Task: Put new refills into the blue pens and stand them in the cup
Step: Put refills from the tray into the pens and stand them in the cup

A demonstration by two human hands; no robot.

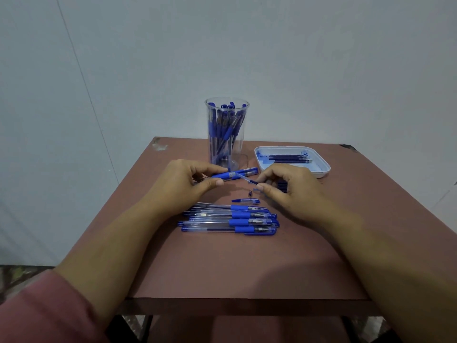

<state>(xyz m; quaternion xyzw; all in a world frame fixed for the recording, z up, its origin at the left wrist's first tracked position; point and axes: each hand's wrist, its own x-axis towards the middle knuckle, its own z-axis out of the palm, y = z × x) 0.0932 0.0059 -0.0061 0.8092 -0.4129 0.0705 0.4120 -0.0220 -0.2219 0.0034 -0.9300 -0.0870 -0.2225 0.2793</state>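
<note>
Refill swap in hand on one pen.
Your left hand (183, 184) pinches a blue pen (223, 176), your right hand (291, 191) pinches a thin refill (243, 179) crossing it. Next, probably: thread it straight into the barrel, then refit the loose tip (250, 193) and cap (246, 201). The waiting pens (230, 219) lie nearest you, with the cup (244, 125) and refill tray (326, 167) behind, on a brown table (222, 268) by a pale wall (321, 70).

Reddish-brown table (235, 268), far corners chipped; pale grey wall (321, 58) behind; mottled floor (14, 276) lower left.
</note>
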